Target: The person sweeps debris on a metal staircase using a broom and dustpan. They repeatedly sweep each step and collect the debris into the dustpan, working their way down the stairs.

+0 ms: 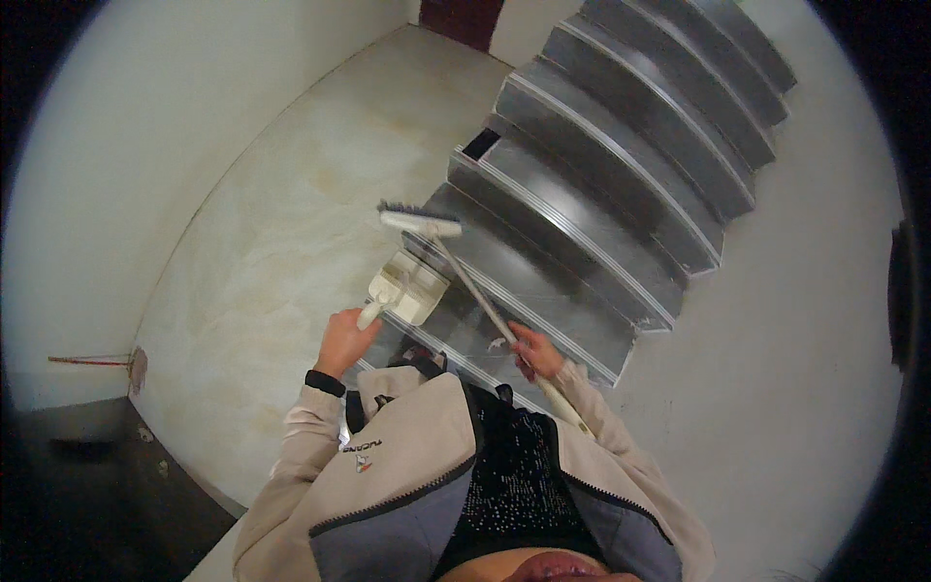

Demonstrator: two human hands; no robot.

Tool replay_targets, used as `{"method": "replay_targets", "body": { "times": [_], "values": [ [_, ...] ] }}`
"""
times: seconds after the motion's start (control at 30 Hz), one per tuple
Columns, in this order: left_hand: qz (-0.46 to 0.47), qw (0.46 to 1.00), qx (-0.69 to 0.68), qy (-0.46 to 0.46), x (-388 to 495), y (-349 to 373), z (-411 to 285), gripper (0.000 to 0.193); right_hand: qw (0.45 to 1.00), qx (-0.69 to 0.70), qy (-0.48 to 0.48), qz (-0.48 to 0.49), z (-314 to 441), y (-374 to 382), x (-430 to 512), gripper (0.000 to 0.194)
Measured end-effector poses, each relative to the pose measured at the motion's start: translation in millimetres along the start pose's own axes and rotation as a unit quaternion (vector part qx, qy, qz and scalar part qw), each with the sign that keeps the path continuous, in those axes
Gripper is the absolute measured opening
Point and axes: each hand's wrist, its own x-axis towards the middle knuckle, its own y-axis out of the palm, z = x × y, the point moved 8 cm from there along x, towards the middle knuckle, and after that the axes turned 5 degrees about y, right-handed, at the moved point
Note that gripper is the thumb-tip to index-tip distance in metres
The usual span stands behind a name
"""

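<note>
My left hand (pixel 349 340) is closed around the short handle of a cream plastic dustpan (pixel 425 295), which is over the left end of a dark stair tread. In my right hand (pixel 537 353) is the pale pole of a broom (pixel 473 287). The broom's white head (pixel 420 221) with dark bristles lies beyond the dustpan, at the left edge of the stairs. Whether its bristles touch anything cannot be told.
Dark grey stairs (pixel 574 211) with light metal nosings rise ahead and to the upper right. A black patch (pixel 481 144) marks one tread's left end. Pale walls (pixel 764 349) flank the right side. A reddish-brown door (pixel 462 20) stands at the top.
</note>
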Motion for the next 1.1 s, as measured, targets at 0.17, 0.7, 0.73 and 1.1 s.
{"method": "replay_targets", "body": {
  "times": [0.17, 0.7, 0.73, 1.1],
  "values": [
    [0.016, 1.000, 0.010, -0.016, -5.6, 5.3, 5.8, 0.036, 0.997, -0.039, -0.009, -0.067, 36.4, 4.6, 103.9, 0.060],
    [0.000, 1.000, 0.010, -0.010, 6.6, 2.1, 9.5, 0.036, 0.996, 0.049, 0.048, 0.062, -22.9, 9.6, -30.6, 0.057],
    [0.003, 1.000, 0.009, -0.020, 6.7, 2.8, 10.6, 0.036, 0.997, 0.045, 0.038, 0.052, -13.2, 5.3, -23.4, 0.057],
    [0.000, 1.000, 0.008, 0.012, 11.6, 4.0, 4.1, 0.035, 0.995, -0.096, -0.010, -0.025, 28.3, 5.6, 143.8, 0.063]
  ]
}}
